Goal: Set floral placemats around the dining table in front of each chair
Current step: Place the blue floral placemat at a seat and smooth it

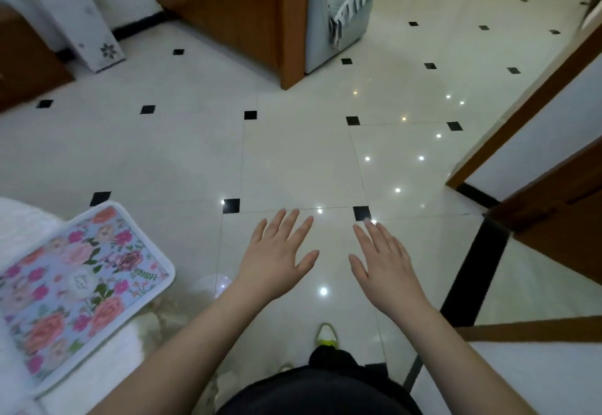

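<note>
Placemat [76, 287]: floral, pink and orange blooms on pale blue, white border; lies flat on white table corner at lower left; only one in view.
Floor [293, 160]: cream tiles with black diamond insets, shiny, light spots reflected; fills most of view.
Table [19, 229]: white, lower-left edge, mostly cropped; placemat's near corner sits close to its edge, may overhang slightly, cannot tell for sure.
Cabinet [234, 13]: brown wood, top centre, well apart from hands.
Laundry basket [342, 13]: grey-white with fringe, beside cabinet, blurry.
Door frame [527, 114]: brown wood, right side.
Left hand [277, 251]: released, fingers straight and spread, palm down, holding nothing, over floor.
Right hand [384, 261]: released too, fingers straight, palm down, empty, just beside left hand.
Shoe [326, 336]: yellow-green toe, bottom centre, on floor.
Key relation: placemat lies left of both hands, slightly nearer the body; left hand is nearer one, right well apart. Long axis runs diagonal, from lower left up to upper right.
Judgement: neither hand touches placemat; looks like walking between spots. No chair visible, so cannot tell if this mat fronts one.
</note>
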`<state>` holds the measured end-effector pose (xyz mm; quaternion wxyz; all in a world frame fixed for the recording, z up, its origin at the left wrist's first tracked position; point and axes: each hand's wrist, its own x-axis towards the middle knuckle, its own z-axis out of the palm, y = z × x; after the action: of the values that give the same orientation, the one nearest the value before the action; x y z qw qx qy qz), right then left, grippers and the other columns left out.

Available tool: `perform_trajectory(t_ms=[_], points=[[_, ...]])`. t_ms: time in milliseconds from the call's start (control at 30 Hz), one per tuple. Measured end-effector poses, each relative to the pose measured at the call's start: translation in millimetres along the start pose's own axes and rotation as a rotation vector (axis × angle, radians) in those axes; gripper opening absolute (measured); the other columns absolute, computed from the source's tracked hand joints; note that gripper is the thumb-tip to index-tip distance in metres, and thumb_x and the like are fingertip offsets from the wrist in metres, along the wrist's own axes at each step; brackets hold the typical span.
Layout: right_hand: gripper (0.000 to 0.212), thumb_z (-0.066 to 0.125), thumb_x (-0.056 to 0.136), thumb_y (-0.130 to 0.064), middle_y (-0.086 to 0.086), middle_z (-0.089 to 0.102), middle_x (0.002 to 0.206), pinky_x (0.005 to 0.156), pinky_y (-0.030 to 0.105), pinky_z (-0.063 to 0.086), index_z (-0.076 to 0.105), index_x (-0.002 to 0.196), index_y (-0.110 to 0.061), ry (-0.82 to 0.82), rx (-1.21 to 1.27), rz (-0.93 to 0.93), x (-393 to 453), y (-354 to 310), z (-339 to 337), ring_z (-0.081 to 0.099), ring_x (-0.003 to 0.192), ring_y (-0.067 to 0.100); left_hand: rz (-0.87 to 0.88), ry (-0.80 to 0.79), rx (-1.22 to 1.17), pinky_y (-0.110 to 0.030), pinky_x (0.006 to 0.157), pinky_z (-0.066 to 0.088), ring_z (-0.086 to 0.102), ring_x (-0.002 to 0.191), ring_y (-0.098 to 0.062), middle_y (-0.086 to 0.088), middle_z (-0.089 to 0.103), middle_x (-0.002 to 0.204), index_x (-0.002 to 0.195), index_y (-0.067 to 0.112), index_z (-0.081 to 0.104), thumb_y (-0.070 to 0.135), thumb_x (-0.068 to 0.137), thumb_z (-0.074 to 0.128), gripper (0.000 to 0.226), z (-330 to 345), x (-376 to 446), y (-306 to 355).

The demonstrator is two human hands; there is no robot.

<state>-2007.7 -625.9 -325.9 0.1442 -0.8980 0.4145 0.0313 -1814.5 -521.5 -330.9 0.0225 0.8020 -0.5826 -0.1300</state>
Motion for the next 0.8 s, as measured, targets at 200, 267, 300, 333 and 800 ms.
perform_trajectory(t_ms=[200,267,300,333,800], points=[[0.059,0.029,0.104,-0.042,-0.004,0.002,0.165,0.121,0.034,0.000,0.010,0.157,-0.025,-0.031,-0.002,-0.199,70,2,-15,-0.002,0.152,0.015,-0.176,0.004,0.025,-0.040,0.123,-0.006,-0.009,0.154,-0.016,0.006,-0.004,0.168,0.158,0.036,-0.002,0.069,0.079,-0.011,0.086,-10,24,-10],[0.059,0.030,0.104,-0.041,-0.004,0.004,0.165,0.121,0.035,0.001,0.012,0.157,-0.025,-0.046,0.005,-0.258,90,-2,-18,-0.001,0.152,0.015,-0.241,0.010,0.026,-0.041,0.124,-0.004,-0.008,0.154,-0.017,0.005,-0.004,0.168,0.158,0.036,-0.002,0.069,0.079,-0.011,0.086,-15,24,-16],[0.058,0.031,0.104,-0.041,-0.004,0.005,0.165,0.121,0.035,0.002,0.013,0.157,-0.024,-0.051,0.010,-0.285,99,-5,-18,0.000,0.152,0.016,-0.280,0.017,0.021,-0.041,0.124,-0.004,-0.008,0.154,-0.017,0.005,-0.004,0.168,0.158,0.036,-0.002,0.068,0.079,-0.011,0.086,-17,24,-19],[0.058,0.031,0.104,-0.041,-0.003,0.005,0.165,0.121,0.035,0.002,0.013,0.157,-0.024,-0.055,0.009,-0.311,108,-9,-19,0.000,0.152,0.016,-0.318,0.020,0.013,-0.041,0.124,-0.004,-0.008,0.154,-0.017,0.005,-0.004,0.168,0.159,0.036,-0.003,0.068,0.079,-0.012,0.087,-18,22,-24],[0.058,0.027,0.104,-0.041,-0.003,0.004,0.165,0.121,0.034,0.000,0.012,0.157,-0.023,-0.160,-0.069,-0.724,212,-156,4,0.000,0.152,0.016,-0.785,0.115,-0.127,-0.041,0.123,-0.004,-0.008,0.154,-0.017,0.005,-0.004,0.168,0.159,0.034,0.002,0.069,0.079,-0.010,0.088,-18,-18,-143]])
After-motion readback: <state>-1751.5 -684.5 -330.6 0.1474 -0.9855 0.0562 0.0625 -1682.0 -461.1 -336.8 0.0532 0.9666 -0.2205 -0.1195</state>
